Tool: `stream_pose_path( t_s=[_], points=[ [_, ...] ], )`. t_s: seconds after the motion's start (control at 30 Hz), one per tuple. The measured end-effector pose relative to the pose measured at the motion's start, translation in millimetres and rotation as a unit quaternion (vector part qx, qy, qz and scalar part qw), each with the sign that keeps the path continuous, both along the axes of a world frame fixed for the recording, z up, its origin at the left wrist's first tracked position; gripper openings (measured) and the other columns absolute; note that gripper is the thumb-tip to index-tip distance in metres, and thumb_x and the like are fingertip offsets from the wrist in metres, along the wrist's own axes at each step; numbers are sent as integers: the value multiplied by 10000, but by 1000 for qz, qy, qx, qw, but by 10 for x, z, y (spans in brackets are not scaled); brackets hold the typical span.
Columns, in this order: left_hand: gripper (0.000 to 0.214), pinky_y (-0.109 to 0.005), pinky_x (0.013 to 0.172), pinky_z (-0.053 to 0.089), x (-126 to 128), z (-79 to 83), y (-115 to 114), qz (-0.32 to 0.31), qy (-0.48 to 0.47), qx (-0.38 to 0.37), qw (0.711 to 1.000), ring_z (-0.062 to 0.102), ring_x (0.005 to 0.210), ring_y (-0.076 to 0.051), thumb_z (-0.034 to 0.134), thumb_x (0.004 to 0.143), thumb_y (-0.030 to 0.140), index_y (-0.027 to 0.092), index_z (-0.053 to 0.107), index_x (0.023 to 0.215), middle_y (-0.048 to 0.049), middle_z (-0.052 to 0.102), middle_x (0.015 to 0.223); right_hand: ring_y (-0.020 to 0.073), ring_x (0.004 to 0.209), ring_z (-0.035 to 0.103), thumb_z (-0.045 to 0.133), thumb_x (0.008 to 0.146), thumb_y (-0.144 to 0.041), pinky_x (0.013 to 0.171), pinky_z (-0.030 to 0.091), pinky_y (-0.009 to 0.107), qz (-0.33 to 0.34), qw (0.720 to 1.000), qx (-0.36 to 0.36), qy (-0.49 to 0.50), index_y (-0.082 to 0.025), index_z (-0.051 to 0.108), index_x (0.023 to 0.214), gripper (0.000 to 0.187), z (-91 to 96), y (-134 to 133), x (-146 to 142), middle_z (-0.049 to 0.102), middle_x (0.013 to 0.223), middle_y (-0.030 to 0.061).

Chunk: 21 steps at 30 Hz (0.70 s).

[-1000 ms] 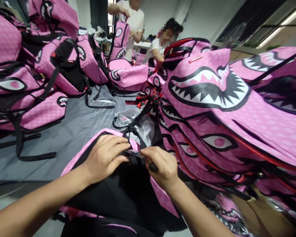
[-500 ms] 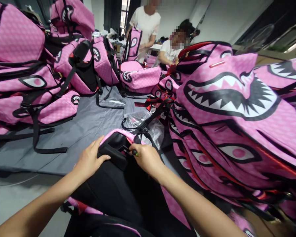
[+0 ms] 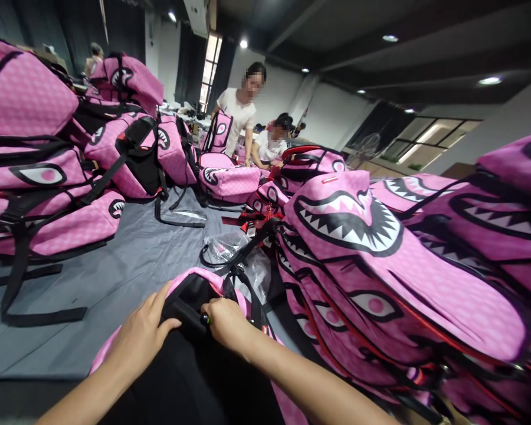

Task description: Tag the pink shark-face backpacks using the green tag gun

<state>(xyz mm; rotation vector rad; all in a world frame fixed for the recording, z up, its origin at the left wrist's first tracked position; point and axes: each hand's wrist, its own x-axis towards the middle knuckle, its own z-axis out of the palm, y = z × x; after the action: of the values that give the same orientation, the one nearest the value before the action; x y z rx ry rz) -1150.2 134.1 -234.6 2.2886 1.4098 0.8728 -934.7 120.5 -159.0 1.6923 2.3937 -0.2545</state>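
In front of me lies a pink-and-black backpack (image 3: pixel 190 366), its black side facing up. My left hand (image 3: pixel 148 321) grips its upper left edge, fingers over the pink rim and thumb on the black fabric. My right hand (image 3: pixel 230 324) is closed around a small tool (image 3: pixel 205 319), whose black and green handle end pokes out of the fist. The tool's other end is hidden by the hand and fabric, so I cannot tell its exact kind. Both hands stay close together at the top of the backpack.
Stacked pink shark-mouth backpacks (image 3: pixel 349 218) rise on the right, and more backpacks (image 3: pixel 48 174) are piled at left. Clear plastic bags (image 3: pixel 257 274) and red tags (image 3: pixel 265 219) lie beyond my hands on the grey cloth (image 3: pixel 128 265). Two people (image 3: pixel 236 121) work behind.
My view has tilted up, showing more of the ceiling. The right fist has moved in closer over the black fabric, hiding the tool's metal part seen before. My left hand keeps its grip.
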Motion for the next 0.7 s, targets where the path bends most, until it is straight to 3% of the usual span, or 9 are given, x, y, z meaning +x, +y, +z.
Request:
stream_pose_path(
  t_s=[0.43, 0.6, 0.7],
  points=[
    [622, -403, 914, 576, 6, -9, 15, 7, 9, -2, 1000, 651, 1160, -288, 570, 930, 367, 235, 333, 1489, -104, 620, 1331, 212, 833, 700, 530, 779, -58, 689, 434, 256, 9, 1000, -10, 27, -181, 725, 904, 262, 45, 28, 2, 748, 863, 76],
    [643, -411, 1009, 541, 21, 89, -26, -1, -4, -19, 1000, 581, 1275, -274, 587, 918, 311, 221, 324, 1498, -116, 565, 1420, 200, 975, 699, 510, 815, -42, 765, 447, 247, 5, 994, 37, 101, -214, 659, 1204, 450, 17, 111, -55, 740, 1082, 74],
    [666, -416, 1042, 525, 15, 86, -29, -6, -7, -17, 1000, 578, 1282, -265, 618, 893, 273, 225, 331, 1492, -111, 557, 1434, 195, 899, 710, 526, 822, -48, 711, 440, 240, 16, 989, 36, 142, -197, 689, 1152, 397, 0, 201, -212, 756, 1018, 72]
  ],
)
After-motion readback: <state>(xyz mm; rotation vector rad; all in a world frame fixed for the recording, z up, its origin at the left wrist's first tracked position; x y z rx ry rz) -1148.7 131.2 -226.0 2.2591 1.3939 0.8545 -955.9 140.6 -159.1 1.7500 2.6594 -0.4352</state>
